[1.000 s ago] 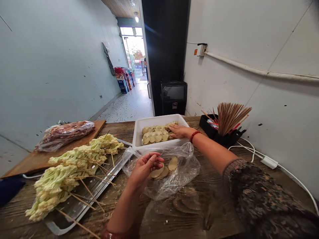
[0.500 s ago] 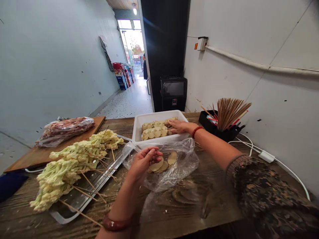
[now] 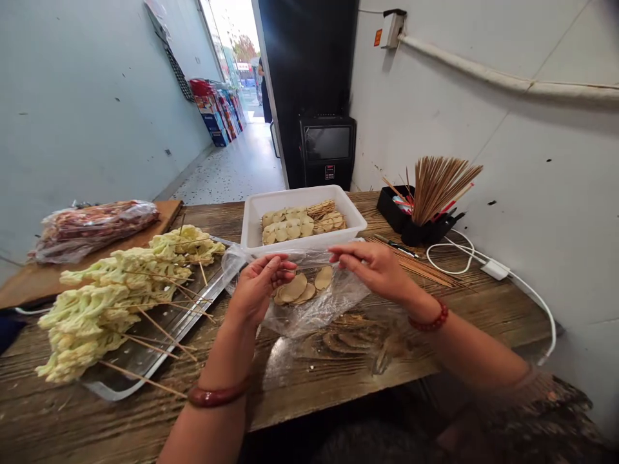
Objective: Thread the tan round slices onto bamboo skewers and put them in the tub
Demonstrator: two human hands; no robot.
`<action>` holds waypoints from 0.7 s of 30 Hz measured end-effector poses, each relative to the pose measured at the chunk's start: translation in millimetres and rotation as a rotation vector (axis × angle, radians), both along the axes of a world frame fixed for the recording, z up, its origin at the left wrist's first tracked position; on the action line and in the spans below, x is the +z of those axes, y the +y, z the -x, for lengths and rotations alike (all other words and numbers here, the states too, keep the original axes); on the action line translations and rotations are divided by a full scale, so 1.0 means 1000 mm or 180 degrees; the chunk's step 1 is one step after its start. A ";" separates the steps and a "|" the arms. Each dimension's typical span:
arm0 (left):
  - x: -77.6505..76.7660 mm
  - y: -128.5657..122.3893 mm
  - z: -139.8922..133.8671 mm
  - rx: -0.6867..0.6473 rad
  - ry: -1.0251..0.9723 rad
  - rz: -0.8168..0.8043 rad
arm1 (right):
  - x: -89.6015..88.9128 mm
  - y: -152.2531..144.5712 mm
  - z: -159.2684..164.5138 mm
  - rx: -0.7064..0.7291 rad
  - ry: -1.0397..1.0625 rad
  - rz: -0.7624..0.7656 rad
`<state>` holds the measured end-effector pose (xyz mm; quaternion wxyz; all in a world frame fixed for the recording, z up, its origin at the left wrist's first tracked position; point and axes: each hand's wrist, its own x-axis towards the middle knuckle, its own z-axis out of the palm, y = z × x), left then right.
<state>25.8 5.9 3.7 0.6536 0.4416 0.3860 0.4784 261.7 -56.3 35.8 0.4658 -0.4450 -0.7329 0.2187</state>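
A clear plastic bag point(image 3: 314, 316) lies on the table in front of me, with several thin, pale round slices point(image 3: 294, 288) in it. My left hand point(image 3: 258, 283) hovers at the bag's left side, thumb pressed to the curled fingers; whatever they may hold is hidden. Over the bag's upper right edge is my right hand point(image 3: 370, 267), fingers bent forward and slightly apart, nothing visible in them. Just behind the bag stands a white plastic tub point(image 3: 304, 243). Inside it, threaded slices point(image 3: 287, 230) lie in rows, with skewer sticks point(image 3: 322, 208) among them.
Skewered cauliflower point(image 3: 116, 283) lies across a metal tray point(image 3: 167, 351) on my left. Behind it, a bagged reddish food point(image 3: 97, 225) rests on a wooden board point(image 3: 169, 212). On the right stand a black holder point(image 3: 394, 209) of bamboo skewers point(image 3: 440, 187), loose sticks point(image 3: 420, 267) and a white cable point(image 3: 527, 290).
My right hand has come out of the white tub, back toward me, to the bag's upper right edge. My left hand keeps nearly the same pose. The view has tilted down.
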 end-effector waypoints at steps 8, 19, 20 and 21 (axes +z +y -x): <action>0.001 0.002 -0.004 -0.0025 0.0230 0.0005 | -0.050 -0.028 -0.023 0.0037 -0.0385 0.0582; -0.001 0.002 -0.007 -0.0074 0.0300 -0.0012 | -0.070 0.036 -0.099 -0.1602 -0.1787 0.0966; -0.001 0.001 -0.007 -0.0073 0.0321 -0.0008 | -0.072 0.039 -0.099 -0.1628 -0.1860 0.1009; 0.000 0.001 -0.007 -0.0077 0.0341 -0.0001 | -0.073 0.041 -0.098 -0.1657 -0.1929 0.1050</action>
